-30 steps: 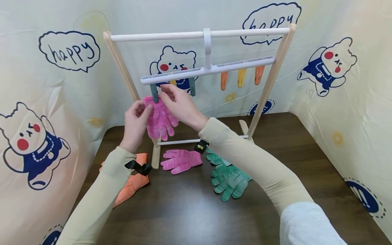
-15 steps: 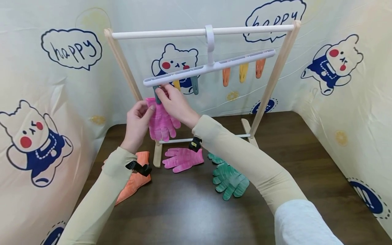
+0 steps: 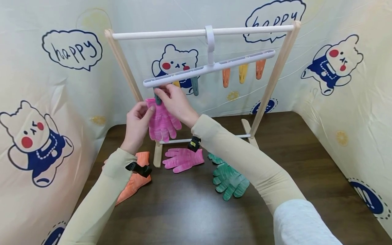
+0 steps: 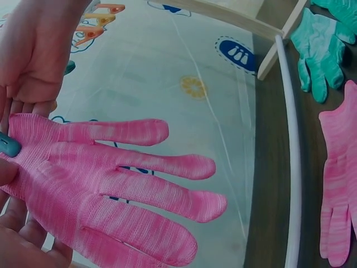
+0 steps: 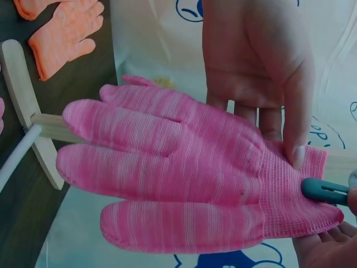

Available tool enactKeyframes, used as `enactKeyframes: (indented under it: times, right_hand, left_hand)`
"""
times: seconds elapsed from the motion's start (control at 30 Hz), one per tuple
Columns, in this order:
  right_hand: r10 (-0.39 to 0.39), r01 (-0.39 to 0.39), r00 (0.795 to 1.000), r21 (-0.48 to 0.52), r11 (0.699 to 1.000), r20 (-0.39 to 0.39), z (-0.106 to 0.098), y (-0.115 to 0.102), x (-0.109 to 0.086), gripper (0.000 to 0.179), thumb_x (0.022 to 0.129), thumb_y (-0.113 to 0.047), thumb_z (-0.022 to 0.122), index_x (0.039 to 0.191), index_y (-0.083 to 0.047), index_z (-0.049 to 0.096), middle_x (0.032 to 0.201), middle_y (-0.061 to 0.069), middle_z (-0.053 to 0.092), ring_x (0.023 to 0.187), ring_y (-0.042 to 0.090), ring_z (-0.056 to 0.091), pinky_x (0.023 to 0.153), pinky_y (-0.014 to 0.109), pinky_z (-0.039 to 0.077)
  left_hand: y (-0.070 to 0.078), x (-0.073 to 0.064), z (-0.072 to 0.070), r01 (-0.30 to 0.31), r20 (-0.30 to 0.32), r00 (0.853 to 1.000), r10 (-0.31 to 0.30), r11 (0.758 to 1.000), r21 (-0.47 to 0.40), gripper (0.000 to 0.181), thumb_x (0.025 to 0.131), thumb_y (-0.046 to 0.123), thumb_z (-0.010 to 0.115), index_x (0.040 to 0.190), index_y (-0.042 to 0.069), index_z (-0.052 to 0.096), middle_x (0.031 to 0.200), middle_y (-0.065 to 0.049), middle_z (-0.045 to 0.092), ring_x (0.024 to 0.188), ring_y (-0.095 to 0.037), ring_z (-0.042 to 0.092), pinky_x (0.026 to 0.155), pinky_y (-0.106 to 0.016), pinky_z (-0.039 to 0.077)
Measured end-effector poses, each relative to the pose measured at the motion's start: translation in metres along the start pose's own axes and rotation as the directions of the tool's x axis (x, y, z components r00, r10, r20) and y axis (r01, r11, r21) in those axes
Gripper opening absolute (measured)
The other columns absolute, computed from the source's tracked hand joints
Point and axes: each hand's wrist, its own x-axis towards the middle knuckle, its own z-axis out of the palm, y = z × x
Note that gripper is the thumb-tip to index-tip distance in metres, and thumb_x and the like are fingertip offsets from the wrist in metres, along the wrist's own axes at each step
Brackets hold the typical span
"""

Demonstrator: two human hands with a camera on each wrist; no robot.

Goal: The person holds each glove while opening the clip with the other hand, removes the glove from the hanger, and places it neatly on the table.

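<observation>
My left hand [image 3: 136, 122] grips the cuff of a pink knitted glove [image 3: 163, 124] between thumb and fingers. The glove hangs fingers down beneath the left end of a pale clip hanger [image 3: 183, 73]. At that end my right hand [image 3: 179, 105] pinches a dark green clip [image 5: 326, 191]. The clip's tip lies over the glove's cuff in the right wrist view. In the left wrist view the glove [image 4: 122, 190] spreads out flat, and part of the clip [image 4: 9, 145] shows at its cuff. A yellow clip [image 3: 176, 83] is partly hidden behind my right hand.
The hanger hooks over the white rod [image 3: 168, 33] of a wooden rack, tilted down to the left. More clips, including an orange clip [image 3: 226, 78], hang along it. On the table lie orange gloves [image 3: 136, 185], another pink glove [image 3: 183, 160] and green gloves [image 3: 230, 182].
My right thumb and fingers have moved left onto the green clip. The hanger tilts more, its right end higher. My left hand keeps its hold on the glove.
</observation>
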Motion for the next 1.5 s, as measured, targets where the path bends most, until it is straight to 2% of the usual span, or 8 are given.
enactKeyframes:
  times: [0.13, 0.33, 0.57, 0.77, 1.0, 1.13, 1.4, 1.5]
  right_hand:
    - [-0.002, 0.001, 1.000, -0.021, 1.000, -0.021, 0.001, 0.000, -0.002, 0.035, 0.110, -0.023, 0.053, 0.140, -0.006, 0.060, 0.134, 0.007, 0.068, 0.112, 0.015, 0.064, 0.098, 0.023, 0.051]
    - [0.019, -0.018, 0.998, 0.019, 1.000, -0.054, 0.001, -0.002, -0.002, 0.033, 0.108, -0.022, 0.057, 0.138, -0.008, 0.063, 0.131, 0.006, 0.070, 0.113, 0.014, 0.065, 0.098, 0.023, 0.051]
    - [0.028, -0.027, 0.998, 0.022, 0.999, -0.050, 0.001, -0.001, -0.002, 0.033, 0.109, -0.022, 0.056, 0.137, -0.008, 0.064, 0.129, 0.005, 0.071, 0.112, 0.014, 0.065, 0.095, 0.022, 0.051]
    - [0.039, -0.038, 0.998, 0.016, 0.999, -0.045, 0.002, 0.000, -0.003, 0.033, 0.109, -0.023, 0.056, 0.137, -0.008, 0.064, 0.130, 0.005, 0.071, 0.113, 0.014, 0.065, 0.098, 0.023, 0.051]
    - [0.043, -0.043, 0.998, 0.008, 0.999, -0.050, 0.002, -0.001, -0.004, 0.030, 0.109, -0.023, 0.056, 0.133, -0.007, 0.065, 0.123, 0.005, 0.073, 0.103, 0.016, 0.062, 0.087, 0.023, 0.050]
    - [0.051, -0.051, 0.997, 0.004, 0.999, -0.051, 0.003, -0.002, -0.003, 0.030, 0.109, -0.023, 0.056, 0.134, -0.007, 0.064, 0.123, 0.005, 0.072, 0.103, 0.015, 0.062, 0.088, 0.023, 0.050]
    - [0.055, -0.054, 0.997, 0.014, 0.998, -0.051, 0.004, -0.002, -0.002, 0.032, 0.109, -0.022, 0.056, 0.136, -0.007, 0.062, 0.128, 0.006, 0.070, 0.104, 0.016, 0.062, 0.089, 0.023, 0.052]
    - [0.052, -0.050, 0.998, 0.030, 0.998, -0.047, 0.004, -0.002, -0.001, 0.032, 0.109, -0.022, 0.056, 0.137, -0.007, 0.062, 0.128, 0.006, 0.070, 0.104, 0.016, 0.063, 0.088, 0.024, 0.052]
  left_hand:
    - [-0.001, -0.001, 0.001, -0.011, -0.003, 1.000, 0.011, 1.000, 0.003, 0.028, 0.104, 0.022, 0.066, 0.122, 0.002, 0.067, 0.098, 0.008, 0.071, 0.086, -0.012, 0.061, 0.075, -0.022, 0.051]
    - [-0.003, -0.003, 0.002, -0.021, 0.002, 1.000, 0.021, 1.000, 0.015, 0.031, 0.103, 0.021, 0.067, 0.123, -0.002, 0.066, 0.097, 0.008, 0.070, 0.084, -0.012, 0.060, 0.073, -0.022, 0.051]
    - [-0.006, -0.007, -0.001, -0.011, 0.020, 1.000, 0.010, 1.000, 0.023, 0.032, 0.104, 0.022, 0.065, 0.123, -0.003, 0.065, 0.098, 0.008, 0.071, 0.085, -0.011, 0.061, 0.074, -0.022, 0.051]
    - [-0.009, -0.008, -0.003, -0.019, 0.034, 0.999, 0.018, 0.999, 0.030, 0.031, 0.104, 0.018, 0.066, 0.125, -0.005, 0.065, 0.097, 0.010, 0.071, 0.086, -0.010, 0.061, 0.075, -0.021, 0.051]
    - [-0.009, -0.009, -0.005, -0.010, 0.039, 0.999, 0.008, 0.998, 0.054, 0.031, 0.104, 0.020, 0.066, 0.124, -0.004, 0.065, 0.096, 0.011, 0.069, 0.085, -0.010, 0.060, 0.074, -0.020, 0.050]
    - [-0.007, -0.010, -0.006, -0.002, 0.043, 0.999, -0.001, 0.998, 0.056, 0.034, 0.104, 0.021, 0.066, 0.126, -0.005, 0.064, 0.099, 0.009, 0.069, 0.087, -0.012, 0.061, 0.076, -0.020, 0.051]
    - [-0.011, -0.013, -0.011, 0.035, 0.061, 0.997, -0.046, 0.986, 0.163, 0.037, 0.105, 0.028, 0.065, 0.131, 0.001, 0.065, 0.105, 0.006, 0.067, 0.093, -0.012, 0.061, 0.079, -0.019, 0.052]
    - [-0.013, -0.014, -0.012, 0.034, 0.060, 0.997, -0.044, 0.987, 0.159, 0.037, 0.105, 0.028, 0.065, 0.130, 0.001, 0.065, 0.104, 0.005, 0.067, 0.092, -0.012, 0.061, 0.078, -0.019, 0.052]
